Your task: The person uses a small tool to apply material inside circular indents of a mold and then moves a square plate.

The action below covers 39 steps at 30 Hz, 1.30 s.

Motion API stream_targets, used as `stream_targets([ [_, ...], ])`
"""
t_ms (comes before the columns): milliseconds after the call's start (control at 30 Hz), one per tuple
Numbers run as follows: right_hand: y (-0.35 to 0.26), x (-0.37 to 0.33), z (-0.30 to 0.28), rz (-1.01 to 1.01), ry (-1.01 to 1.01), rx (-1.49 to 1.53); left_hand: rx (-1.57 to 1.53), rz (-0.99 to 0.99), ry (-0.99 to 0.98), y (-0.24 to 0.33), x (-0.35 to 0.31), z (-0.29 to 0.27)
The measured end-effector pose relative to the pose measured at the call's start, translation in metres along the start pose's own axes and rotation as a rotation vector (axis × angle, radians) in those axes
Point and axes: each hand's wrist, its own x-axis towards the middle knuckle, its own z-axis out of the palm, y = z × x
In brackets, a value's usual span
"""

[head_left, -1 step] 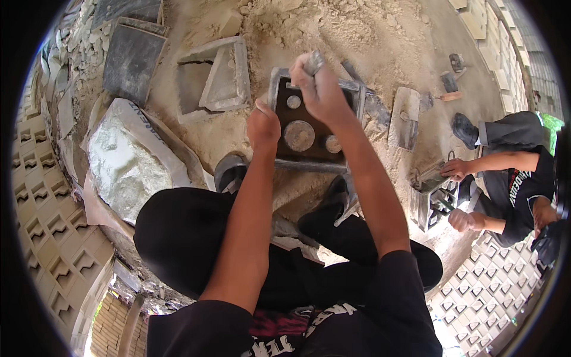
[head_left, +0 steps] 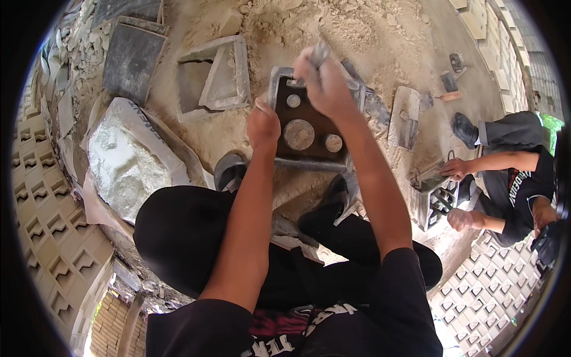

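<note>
A square metal mould lies in front of me on the sandy ground, with a dark brown bed inside. Three round pale discs show in it: a large one, a small one and another at the near right. My left hand is closed at the mould's left wall, apparently gripping it. Above the far right part of the mould is my right hand, blurred by motion. It is closed round a grey, dusty object whose kind I cannot make out.
A broken square frame and dark slabs lie to the left, above a sack of pale powder. At right, a co-worker's hands work at another mould. Between us lies a dusty block with a handle.
My right hand has shifted slightly to the right with the grey object, uncovering more of the small disc at the near right. My left hand keeps its place.
</note>
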Motion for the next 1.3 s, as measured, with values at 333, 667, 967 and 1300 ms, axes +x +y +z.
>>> stream_targets([
  [333,0.001,-0.009,-0.043,0.034,0.096,0.093,0.008,0.021,0.057,-0.010,0.007,0.007],
  [667,-0.006,-0.038,-0.074,0.122,0.218,0.014,0.033,-0.009,0.032,-0.007,0.006,0.000],
  [967,-0.011,-0.069,-0.070,0.174,0.468,-0.326,0.031,-0.005,0.042,-0.015,0.011,0.006],
  [1300,0.000,-0.097,-0.076,0.047,0.502,-0.630,0.055,0.011,0.011,-0.009,0.008,0.006],
])
